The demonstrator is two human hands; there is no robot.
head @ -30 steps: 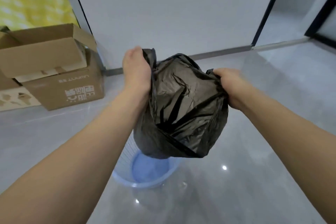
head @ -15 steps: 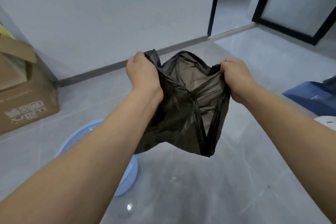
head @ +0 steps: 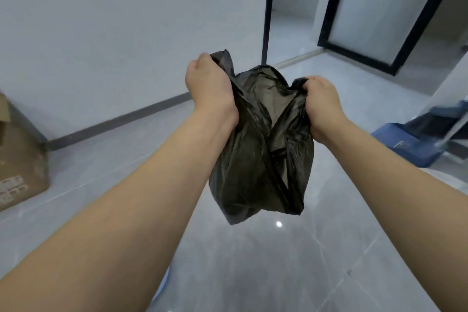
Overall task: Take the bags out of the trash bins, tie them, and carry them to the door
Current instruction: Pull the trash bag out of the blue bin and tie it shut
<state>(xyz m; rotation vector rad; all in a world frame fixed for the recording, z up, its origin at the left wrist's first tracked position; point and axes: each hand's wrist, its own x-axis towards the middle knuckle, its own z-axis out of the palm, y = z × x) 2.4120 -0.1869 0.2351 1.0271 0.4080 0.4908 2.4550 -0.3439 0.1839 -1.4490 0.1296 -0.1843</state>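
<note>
A black plastic trash bag [head: 255, 159] hangs in the air in front of me, its mouth held apart and its bottom well above the grey floor. My left hand [head: 209, 85] grips the left edge of the bag's rim in a fist. My right hand [head: 320, 102] grips the right edge the same way. A thin sliver of the blue trash bin [head: 158, 291] shows under my left forearm at the bottom of the view; the rest of it is hidden.
A cardboard box [head: 19, 157] stands on the floor at the left by the white wall. A blue dustpan [head: 411, 144] with a handle lies at the right. Dark-framed doorways [head: 364, 56] open at the back right. Glossy grey floor lies ahead.
The view has swung to the right: the blue bin slid out from under the bag to the lower left and the box moved to the left edge. Both hands kept their grip on the bag.
</note>
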